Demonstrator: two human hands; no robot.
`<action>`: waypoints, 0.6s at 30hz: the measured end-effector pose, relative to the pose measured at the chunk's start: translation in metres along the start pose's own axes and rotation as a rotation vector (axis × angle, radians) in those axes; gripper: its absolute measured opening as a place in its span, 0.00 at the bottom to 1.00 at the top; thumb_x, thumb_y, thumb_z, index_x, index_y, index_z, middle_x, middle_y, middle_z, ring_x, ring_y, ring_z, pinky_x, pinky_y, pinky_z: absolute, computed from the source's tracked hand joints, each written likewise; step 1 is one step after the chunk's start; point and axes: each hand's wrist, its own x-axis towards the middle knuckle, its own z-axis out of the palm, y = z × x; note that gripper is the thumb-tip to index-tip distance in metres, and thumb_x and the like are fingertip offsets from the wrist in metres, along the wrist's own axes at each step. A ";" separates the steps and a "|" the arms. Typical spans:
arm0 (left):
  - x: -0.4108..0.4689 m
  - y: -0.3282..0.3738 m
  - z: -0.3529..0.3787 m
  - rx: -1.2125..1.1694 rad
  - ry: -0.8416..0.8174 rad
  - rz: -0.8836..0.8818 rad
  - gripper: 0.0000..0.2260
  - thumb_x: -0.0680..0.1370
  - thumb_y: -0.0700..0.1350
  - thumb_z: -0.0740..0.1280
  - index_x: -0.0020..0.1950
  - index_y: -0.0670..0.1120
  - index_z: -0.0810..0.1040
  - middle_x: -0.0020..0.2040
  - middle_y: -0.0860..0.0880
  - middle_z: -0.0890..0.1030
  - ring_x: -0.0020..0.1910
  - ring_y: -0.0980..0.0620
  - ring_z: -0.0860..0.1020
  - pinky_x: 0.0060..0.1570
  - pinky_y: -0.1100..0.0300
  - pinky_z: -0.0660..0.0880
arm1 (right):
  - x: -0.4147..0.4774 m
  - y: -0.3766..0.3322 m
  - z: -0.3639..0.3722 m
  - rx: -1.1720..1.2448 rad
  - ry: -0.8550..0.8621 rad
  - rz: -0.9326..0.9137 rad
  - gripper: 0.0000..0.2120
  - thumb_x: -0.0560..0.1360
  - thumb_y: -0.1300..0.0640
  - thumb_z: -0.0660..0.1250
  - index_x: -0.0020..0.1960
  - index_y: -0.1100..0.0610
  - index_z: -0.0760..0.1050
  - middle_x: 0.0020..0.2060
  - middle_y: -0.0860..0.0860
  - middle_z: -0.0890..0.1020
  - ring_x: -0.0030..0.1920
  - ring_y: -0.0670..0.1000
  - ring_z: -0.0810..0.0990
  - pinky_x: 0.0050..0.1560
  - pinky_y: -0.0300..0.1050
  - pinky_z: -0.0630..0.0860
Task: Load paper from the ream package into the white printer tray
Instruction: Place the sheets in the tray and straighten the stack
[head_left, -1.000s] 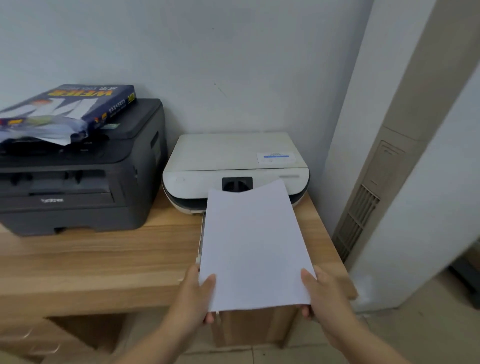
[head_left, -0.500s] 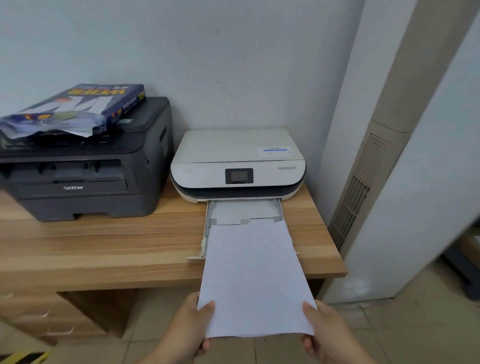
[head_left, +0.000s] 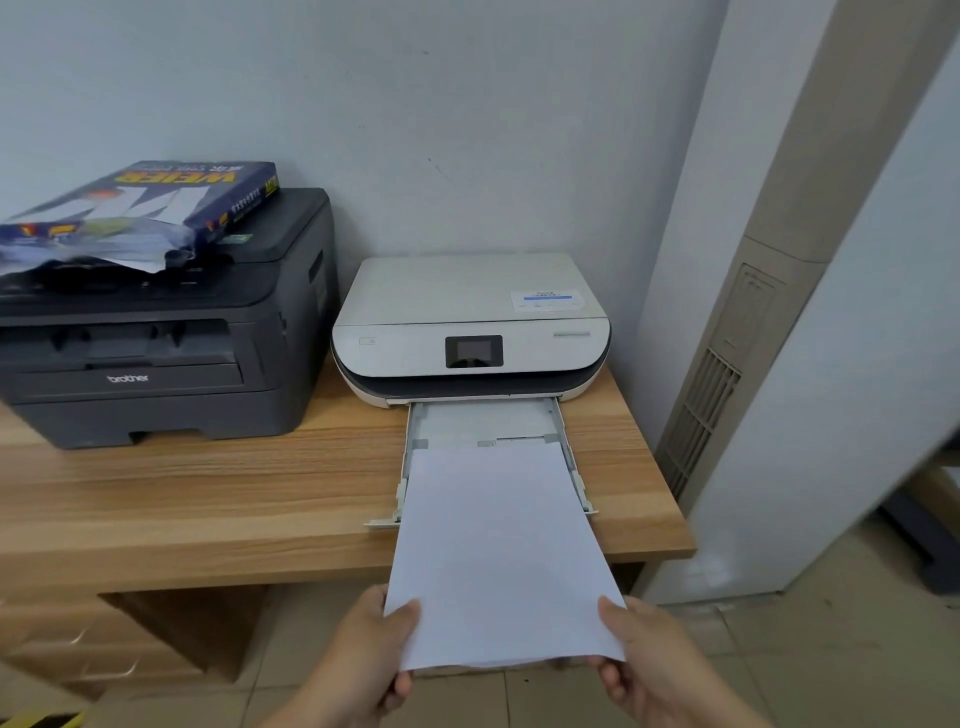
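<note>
A thin stack of white paper is gripped by both hands at its near corners: my left hand at the left corner, my right hand at the right. Its far edge lies over the pulled-out white tray of the white printer, which sits on the wooden desk. The tray's back half shows bare. The torn-open blue ream package rests on top of the black printer at the left.
A wall stands right behind both printers. A tall white floor air conditioner stands just right of the desk. Desk drawers sit low at the left, and tiled floor lies below the desk's front edge.
The paper has dropped from in front of the white printer to tray level, its far edge now over the open tray. The view has pulled back and both hands stayed on the near corners.
</note>
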 end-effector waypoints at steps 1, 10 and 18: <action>0.002 0.000 0.001 0.001 -0.001 0.003 0.08 0.80 0.45 0.58 0.56 0.43 0.71 0.26 0.46 0.70 0.14 0.55 0.63 0.17 0.70 0.59 | 0.001 -0.001 0.000 0.001 0.001 0.000 0.12 0.81 0.56 0.55 0.48 0.62 0.73 0.17 0.55 0.73 0.15 0.48 0.66 0.18 0.33 0.63; 0.020 0.004 0.004 -0.094 -0.024 -0.016 0.06 0.81 0.45 0.58 0.53 0.45 0.72 0.29 0.45 0.71 0.16 0.55 0.63 0.18 0.69 0.59 | 0.019 -0.015 0.004 -0.037 -0.004 0.010 0.13 0.81 0.55 0.54 0.54 0.62 0.74 0.22 0.54 0.74 0.19 0.47 0.67 0.20 0.36 0.64; 0.044 0.016 0.005 -0.115 -0.040 -0.042 0.06 0.81 0.45 0.57 0.53 0.46 0.73 0.33 0.47 0.72 0.17 0.57 0.63 0.18 0.70 0.58 | 0.039 -0.031 0.014 -0.040 0.025 0.006 0.12 0.81 0.56 0.56 0.58 0.60 0.72 0.21 0.53 0.76 0.21 0.46 0.68 0.19 0.35 0.65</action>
